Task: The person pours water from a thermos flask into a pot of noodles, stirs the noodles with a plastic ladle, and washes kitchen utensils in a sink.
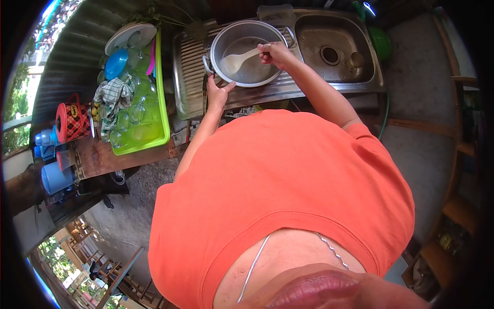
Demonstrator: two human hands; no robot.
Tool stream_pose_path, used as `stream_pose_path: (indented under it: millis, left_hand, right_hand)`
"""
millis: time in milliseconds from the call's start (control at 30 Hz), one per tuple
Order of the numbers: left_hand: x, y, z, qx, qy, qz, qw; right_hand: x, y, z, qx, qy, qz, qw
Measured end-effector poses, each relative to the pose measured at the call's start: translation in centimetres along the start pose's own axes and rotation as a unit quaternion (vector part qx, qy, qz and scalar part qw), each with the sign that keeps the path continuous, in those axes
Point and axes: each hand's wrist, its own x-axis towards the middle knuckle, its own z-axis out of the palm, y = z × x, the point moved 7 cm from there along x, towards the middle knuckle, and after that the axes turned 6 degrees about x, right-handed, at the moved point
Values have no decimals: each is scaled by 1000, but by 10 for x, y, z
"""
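Note:
A large metal pot [247, 75] stands on the ribbed drainboard [189, 77] left of the sink basin. Cloudy liquid seems to cover its bottom. My right hand [277, 54] is closed round the handle of a pale ladle or large spoon [234, 63], whose bowl end is inside the pot at the left. At the pot's near left edge is my left hand [218, 92], fingers apart, with its fingertips touching the rim below the side handle.
The metal sink basin [329, 44] is right of the pot, with a small cup-like item in it. A green tray [163, 116] at the left holds glasses, a blue bowl [116, 64] and a checked cloth [114, 95]. A red plaid container [73, 121] stands farther left.

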Motion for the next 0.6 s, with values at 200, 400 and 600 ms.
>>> stream_pose_path:
  millis: [200,400,600]
  left_hand:
    - [-3,5,0,3,2,-1,1000]
    - [-4,6,-1,15,3,0,1000]
    - [1,-4,0,10,1,5,1000]
  right_hand:
    - [-5,-1,1,5,6,-11,1000]
    - [-10,-3,-2,22,1,-22,1000]
    - [-12,-1,-3,34,-1,-22,999]
